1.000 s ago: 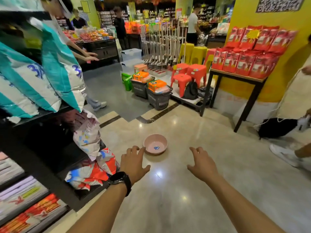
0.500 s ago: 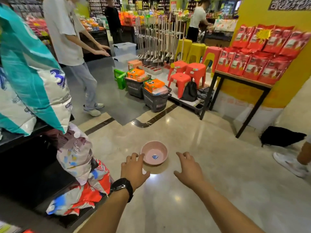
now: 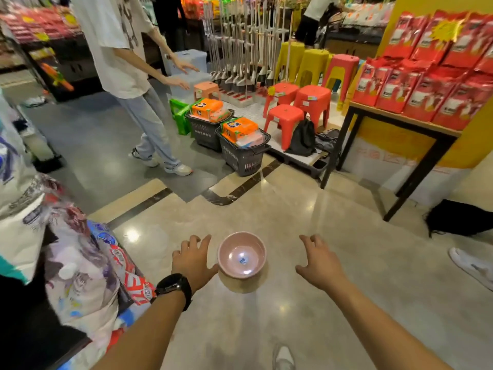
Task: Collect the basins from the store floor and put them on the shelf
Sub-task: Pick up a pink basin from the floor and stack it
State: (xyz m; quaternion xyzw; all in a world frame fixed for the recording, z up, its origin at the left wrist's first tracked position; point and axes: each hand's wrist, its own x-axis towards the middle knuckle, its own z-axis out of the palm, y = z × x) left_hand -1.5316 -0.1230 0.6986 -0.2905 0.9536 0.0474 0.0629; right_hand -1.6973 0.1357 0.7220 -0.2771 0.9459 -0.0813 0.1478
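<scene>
A small pink basin (image 3: 241, 255) with a blue sticker inside sits upright on the polished beige floor. My left hand (image 3: 193, 260), with a black watch on its wrist, is just left of the basin, fingers spread, thumb close to the rim. My right hand (image 3: 318, 260) hovers to the right of the basin with a clear gap, fingers spread and holding nothing.
A dark shelf (image 3: 40, 340) with soft packs (image 3: 85, 276) stands at my left. A person (image 3: 138, 84) stands ahead left. Two loaded grey baskets (image 3: 244, 153), red stools (image 3: 286, 121), a table (image 3: 405, 124) of red packs and a black bag (image 3: 458, 217) lie ahead and right.
I have come closer to the basin. It now lies between my hands, and both hands have lowered beside it. The person ahead has stepped to the right.
</scene>
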